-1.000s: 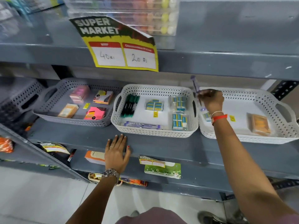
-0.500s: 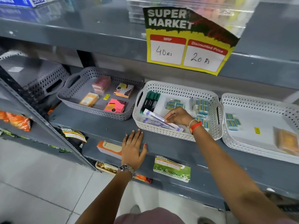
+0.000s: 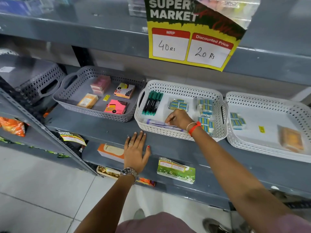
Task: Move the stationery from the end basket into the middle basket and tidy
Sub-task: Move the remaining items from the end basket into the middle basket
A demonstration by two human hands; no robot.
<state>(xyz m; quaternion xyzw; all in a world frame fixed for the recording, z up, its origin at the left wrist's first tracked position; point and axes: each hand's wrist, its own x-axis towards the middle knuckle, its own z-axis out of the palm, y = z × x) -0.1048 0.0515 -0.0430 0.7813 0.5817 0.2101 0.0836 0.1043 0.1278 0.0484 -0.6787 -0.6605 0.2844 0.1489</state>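
Observation:
The white middle basket (image 3: 182, 86) holds green markers (image 3: 152, 102), several blue eraser packs (image 3: 205, 105) and long purple-and-white pen packs (image 3: 155, 122) lying along its front wall. My right hand (image 3: 179, 118) is inside this basket, its fingers curled down on the right end of a pen pack. The white end basket (image 3: 269, 100) on the right holds one blue eraser pack (image 3: 237, 121), a yellow tag (image 3: 261, 129) and an orange packet (image 3: 291, 139). My left hand (image 3: 136, 149) lies flat, fingers spread, on the shelf's front edge below the middle basket.
A grey basket (image 3: 101, 71) with sticky-note pads stands left of the middle one. A yellow price sign (image 3: 191, 41) hangs from the upper shelf just above the baskets. Price cards (image 3: 175, 170) and boxes sit on the lower shelf. Tiled floor lies below.
My right hand carried a pen pack from the end basket to the middle basket and lowered it flat along the front wall. The left hand stayed on the shelf edge. The view shifted left.

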